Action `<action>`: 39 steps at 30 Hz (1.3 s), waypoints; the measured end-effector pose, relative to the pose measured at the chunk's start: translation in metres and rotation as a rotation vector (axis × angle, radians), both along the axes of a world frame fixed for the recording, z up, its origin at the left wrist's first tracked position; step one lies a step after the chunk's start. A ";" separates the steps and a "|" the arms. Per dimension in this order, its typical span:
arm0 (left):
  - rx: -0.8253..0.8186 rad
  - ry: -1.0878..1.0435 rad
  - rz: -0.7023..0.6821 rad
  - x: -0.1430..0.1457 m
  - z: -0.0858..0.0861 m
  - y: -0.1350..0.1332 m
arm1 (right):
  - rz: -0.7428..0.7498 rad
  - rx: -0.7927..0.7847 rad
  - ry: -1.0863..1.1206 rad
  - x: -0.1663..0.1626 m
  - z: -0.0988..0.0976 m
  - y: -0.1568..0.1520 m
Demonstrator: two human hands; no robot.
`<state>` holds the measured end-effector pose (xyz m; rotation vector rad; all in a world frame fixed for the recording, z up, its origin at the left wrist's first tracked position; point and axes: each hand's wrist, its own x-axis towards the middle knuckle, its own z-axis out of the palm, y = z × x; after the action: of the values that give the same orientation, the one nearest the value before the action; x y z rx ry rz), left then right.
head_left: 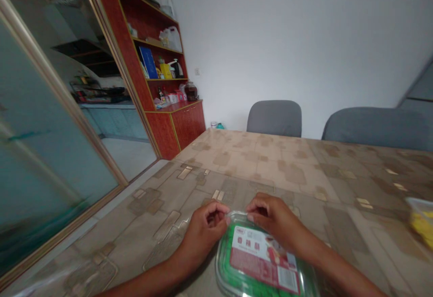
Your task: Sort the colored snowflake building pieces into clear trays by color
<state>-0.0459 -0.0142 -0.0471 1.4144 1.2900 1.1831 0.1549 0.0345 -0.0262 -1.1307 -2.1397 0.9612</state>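
Note:
A clear plastic food container (225,270) with a red and white label and green contents lies on the table near me. My left hand (209,222) is at its far left corner, thumb and index finger pinched on the rim. At the far right corner, my right hand (270,216) pinches the same rim with its fingers curled. The lid looks closed over the contents. My right hand and forearm cover part of the container's right side.
A patterned cloth covers the table (237,157). At the right edge stands a clear tub (421,220) with yellow contents. Two grey chairs (274,117) line the far side. A red shelf cabinet (158,112) and a glass sliding door (50,153) are at the left.

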 end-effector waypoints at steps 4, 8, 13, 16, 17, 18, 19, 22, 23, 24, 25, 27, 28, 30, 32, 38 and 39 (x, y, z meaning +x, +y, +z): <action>0.063 0.089 0.019 0.000 0.002 -0.001 | -0.027 -0.026 0.053 0.000 -0.003 -0.001; 0.016 0.078 0.017 -0.001 -0.001 0.003 | 0.013 -0.132 0.104 0.000 -0.008 0.003; -0.066 -0.013 -0.010 -0.002 -0.005 0.009 | 0.104 -0.300 0.162 -0.006 -0.002 0.009; -0.040 -0.001 0.003 -0.002 -0.003 0.006 | 0.127 -0.362 0.196 -0.014 0.002 0.010; -0.030 -0.004 0.001 -0.002 -0.002 0.005 | 0.121 -0.370 0.206 -0.017 0.003 0.010; -0.023 -0.008 -0.004 -0.003 -0.001 0.003 | 0.111 -0.371 0.216 -0.019 0.003 0.010; -0.018 -0.008 -0.008 -0.003 0.000 0.002 | 0.101 -0.367 0.224 -0.021 0.003 0.009; -0.008 0.025 -0.009 -0.003 0.002 -0.001 | 0.078 -0.343 0.238 -0.023 0.002 0.008; -0.002 0.041 0.000 -0.003 0.003 -0.001 | 0.073 -0.334 0.241 -0.023 0.001 0.007; 0.003 0.052 0.007 -0.003 0.004 -0.001 | 0.069 -0.326 0.244 -0.023 0.001 0.007; 0.006 0.056 0.009 -0.003 0.005 -0.001 | 0.066 -0.321 0.246 -0.022 0.000 0.007; -0.001 0.036 -0.011 -0.004 0.006 0.000 | 0.072 -0.327 0.251 -0.021 -0.001 0.008; -0.012 0.015 -0.028 -0.005 0.005 0.001 | 0.080 -0.339 0.254 -0.021 -0.001 0.008; -0.055 -0.033 -0.060 -0.007 0.002 0.005 | 0.103 -0.369 0.259 -0.021 -0.002 0.009; -0.138 -0.072 -0.082 -0.010 -0.003 0.009 | 0.121 -0.395 0.261 -0.022 -0.003 0.009; -0.357 -0.197 -0.162 -0.014 -0.016 0.015 | 0.169 -0.443 0.239 -0.029 -0.006 0.009; -0.339 -0.206 -0.156 -0.014 -0.016 0.014 | 0.168 -0.440 0.237 -0.030 -0.007 0.010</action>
<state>-0.0599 0.0002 -0.0630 1.0950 1.1499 0.9274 0.1246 0.0443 -0.0329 -0.9763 -1.9027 1.6163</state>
